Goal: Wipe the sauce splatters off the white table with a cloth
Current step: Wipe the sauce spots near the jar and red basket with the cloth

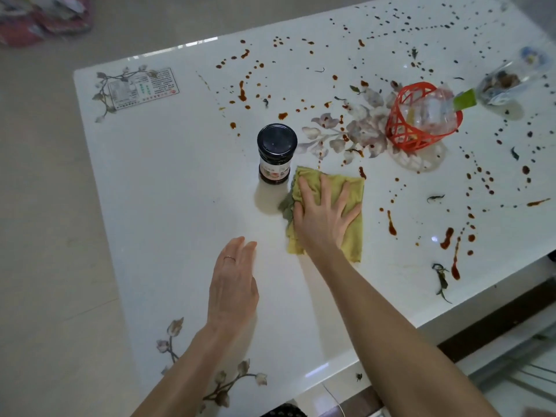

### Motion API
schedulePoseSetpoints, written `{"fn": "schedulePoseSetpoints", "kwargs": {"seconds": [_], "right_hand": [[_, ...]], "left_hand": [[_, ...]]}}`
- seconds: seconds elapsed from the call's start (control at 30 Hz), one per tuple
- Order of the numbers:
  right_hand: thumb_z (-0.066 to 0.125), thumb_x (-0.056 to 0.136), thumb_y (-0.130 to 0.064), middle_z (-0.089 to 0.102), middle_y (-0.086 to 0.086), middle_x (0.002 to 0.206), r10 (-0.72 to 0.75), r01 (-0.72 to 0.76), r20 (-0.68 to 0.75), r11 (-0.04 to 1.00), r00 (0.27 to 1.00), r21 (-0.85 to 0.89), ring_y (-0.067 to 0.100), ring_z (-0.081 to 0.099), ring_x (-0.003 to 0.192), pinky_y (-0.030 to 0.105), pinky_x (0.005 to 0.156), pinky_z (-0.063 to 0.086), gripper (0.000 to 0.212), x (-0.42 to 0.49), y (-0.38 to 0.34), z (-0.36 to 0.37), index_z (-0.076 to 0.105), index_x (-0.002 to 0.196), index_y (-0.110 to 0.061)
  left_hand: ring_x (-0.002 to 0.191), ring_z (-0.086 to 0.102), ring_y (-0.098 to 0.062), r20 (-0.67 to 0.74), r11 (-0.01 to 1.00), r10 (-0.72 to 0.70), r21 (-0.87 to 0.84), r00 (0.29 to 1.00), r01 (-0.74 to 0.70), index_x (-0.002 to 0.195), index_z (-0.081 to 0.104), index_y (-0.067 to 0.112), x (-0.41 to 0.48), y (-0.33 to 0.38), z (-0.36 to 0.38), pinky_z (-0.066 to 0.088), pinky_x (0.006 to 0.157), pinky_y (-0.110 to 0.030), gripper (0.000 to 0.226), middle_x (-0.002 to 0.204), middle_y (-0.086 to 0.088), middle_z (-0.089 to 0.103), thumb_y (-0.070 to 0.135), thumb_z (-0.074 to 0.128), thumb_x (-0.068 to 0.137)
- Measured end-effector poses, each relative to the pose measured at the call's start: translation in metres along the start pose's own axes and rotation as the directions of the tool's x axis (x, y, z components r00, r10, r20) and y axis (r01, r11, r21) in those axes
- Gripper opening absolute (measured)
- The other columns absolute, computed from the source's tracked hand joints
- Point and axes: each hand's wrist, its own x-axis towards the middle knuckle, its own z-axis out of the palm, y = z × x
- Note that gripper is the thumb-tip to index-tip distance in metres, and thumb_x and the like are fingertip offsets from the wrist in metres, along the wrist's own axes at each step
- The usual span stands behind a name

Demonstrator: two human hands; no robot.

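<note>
Well, cloth (353,236): yellow-green, lying flat on the white table (168,182) just right of the jar; its middle is hidden under the right hand.
Right hand (325,212): fingers spread and straight, palm pressed down on the cloth, gripping nothing.
Left hand (233,284): released, fingers straight and together, low over bare table; whether it touches the surface cannot be told.
Sauce splatters (242,90): red-brown drops and streaks across the far and right parts of the table; the farthest ones look dark and blurred.
Jar (275,155): upright, dark lid on, label too small to read.
Red basket (400,130): tilted, clear plastic inside, contents unclear.
Plastic bag (505,82): near the right edge, blurred.
Sticker (144,87): on the far left corner, print unreadable.
Table's right end: cut off by the frame.
</note>
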Motion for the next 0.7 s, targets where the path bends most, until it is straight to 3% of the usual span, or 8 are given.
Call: {"fn": "schedulePoseSetpoints", "kwargs": {"seconds": [0.3, 0.47, 0.7], "right_hand": [[0.027, 0.104, -0.047, 0.006, -0.002, 0.167, 0.046, -0.048, 0.042, 0.998, 0.998, 0.050, 0.044, -0.009, 0.149, 0.077, 0.109, -0.003, 0.049, 0.028, -0.002, -0.009, 0.019, 0.152, -0.049], [0.027, 0.098, -0.049, 0.024, 0.002, 0.163, 0.007, -0.008, 0.011, 1.000, 1.000, 0.021, 0.047, 0.006, 0.148, 0.078, 0.109, 0.002, 0.053, -0.043, 0.010, 0.011, 0.033, 0.150, -0.044], [0.021, 0.103, -0.051, -0.001, -0.003, 0.167, 0.085, -0.086, 0.058, 0.996, 0.995, 0.029, 0.042, -0.015, 0.149, 0.075, 0.110, -0.004, 0.054, 0.016, 0.012, -0.005, 0.009, 0.155, -0.046]], "left_hand": [[0.124, 0.044, -0.036, 0.004, 1.000, 0.029, 0.013, 1.000, -0.029, 0.123, 0.052, 0.003, 0.006, 0.001, 0.002, 0.045, 0.099, -0.043, 0.052, 0.131, -0.021, 0.050, -0.016, 0.051, 0.075], [0.123, 0.045, -0.035, 0.021, 0.999, 0.033, 0.018, 0.999, -0.034, 0.125, 0.052, 0.004, 0.009, 0.004, 0.003, 0.045, 0.098, -0.044, 0.054, 0.131, -0.020, 0.050, -0.015, 0.055, 0.074], [0.121, 0.046, -0.037, 0.017, 0.997, 0.080, 0.020, 0.997, -0.080, 0.122, 0.052, 0.002, 0.010, 0.009, 0.007, 0.046, 0.097, -0.044, 0.052, 0.128, -0.022, 0.051, -0.015, 0.053, 0.074]]}}
